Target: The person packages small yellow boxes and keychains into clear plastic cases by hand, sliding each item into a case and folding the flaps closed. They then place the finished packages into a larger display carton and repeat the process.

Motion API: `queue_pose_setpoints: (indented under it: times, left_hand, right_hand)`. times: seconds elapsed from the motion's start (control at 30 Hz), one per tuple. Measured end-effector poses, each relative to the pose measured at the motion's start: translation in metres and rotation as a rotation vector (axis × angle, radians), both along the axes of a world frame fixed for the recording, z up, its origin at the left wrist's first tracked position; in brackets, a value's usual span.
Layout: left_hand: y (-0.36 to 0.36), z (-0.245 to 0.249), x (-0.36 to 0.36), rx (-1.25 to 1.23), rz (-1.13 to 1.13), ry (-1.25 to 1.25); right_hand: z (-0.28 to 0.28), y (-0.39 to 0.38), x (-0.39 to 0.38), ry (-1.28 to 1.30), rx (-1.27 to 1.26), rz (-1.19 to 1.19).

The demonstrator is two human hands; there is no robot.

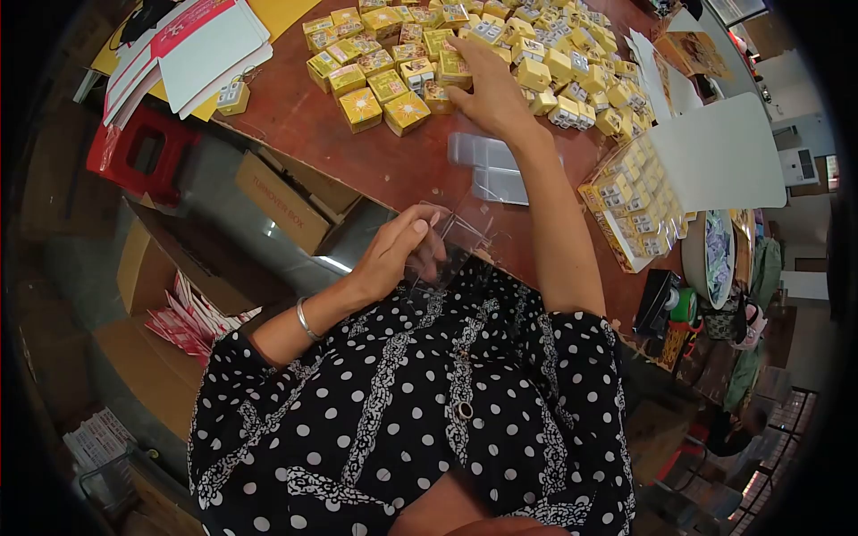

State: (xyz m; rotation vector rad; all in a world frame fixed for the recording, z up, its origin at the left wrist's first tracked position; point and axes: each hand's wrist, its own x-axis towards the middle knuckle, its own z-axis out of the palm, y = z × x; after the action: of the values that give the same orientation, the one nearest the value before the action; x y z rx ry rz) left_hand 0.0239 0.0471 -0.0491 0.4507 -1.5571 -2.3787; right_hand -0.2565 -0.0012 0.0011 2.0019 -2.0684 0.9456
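Observation:
My left hand (404,248), with a metal bangle at its wrist, is closed around a clear plastic box (456,234) at the table's near edge. Farther forward, my right hand (490,89) reaches over small yellow boxes (387,87), its fingertips at one of them; whether it grips that box is hard to tell. Yellow cubes with grey and white faces (559,64) are heaped to the right of this hand. Between the hands, clear plastic trays (497,170) lie on the red table (295,114), partly behind my right forearm.
On the right stands an open display box (636,201) filled with yellow cubes, near a round container (708,259) and a green tape roll (684,305). Printed cards (201,58) lie at the upper left. Below the table's left edge are a red stool (138,152) and cardboard boxes (284,201).

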Motion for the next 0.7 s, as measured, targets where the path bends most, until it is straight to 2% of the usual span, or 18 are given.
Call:
queue_pose_setpoints:
  times: [0.1,0.17,0.2,0.27,0.4,0.57,0.63,0.7]
  left_hand:
    - [-0.001,-0.003,0.002,-0.029,0.013,-0.007]
    - [-0.002,-0.006,0.004,-0.02,0.023,0.013]
    - [-0.002,-0.008,0.004,-0.012,0.028,0.03]
    - [-0.005,-0.01,0.005,-0.023,0.028,0.061]
    - [-0.005,-0.01,0.001,0.007,0.03,0.053]
    - [-0.002,-0.006,-0.003,0.088,0.015,0.046]
    - [0.001,-0.008,-0.006,0.114,-0.006,0.046]
    - [0.005,-0.008,-0.01,0.137,-0.024,0.041]
  right_hand:
    - [0.008,0.001,-0.001,0.003,0.071,-0.059]
    - [0.029,0.02,0.007,0.014,0.259,-0.146]
    - [0.03,0.03,0.007,0.018,0.264,-0.148]
    - [0.031,0.056,0.005,-0.585,0.183,0.002]
    - [0.042,0.117,0.011,-0.637,0.116,-0.005]
    - [0.042,0.182,0.008,-0.738,0.176,-0.06]
    - [0.042,0.201,0.012,-0.998,0.102,-0.007]
    - [0.03,0.212,0.012,-1.037,0.062,-0.074]
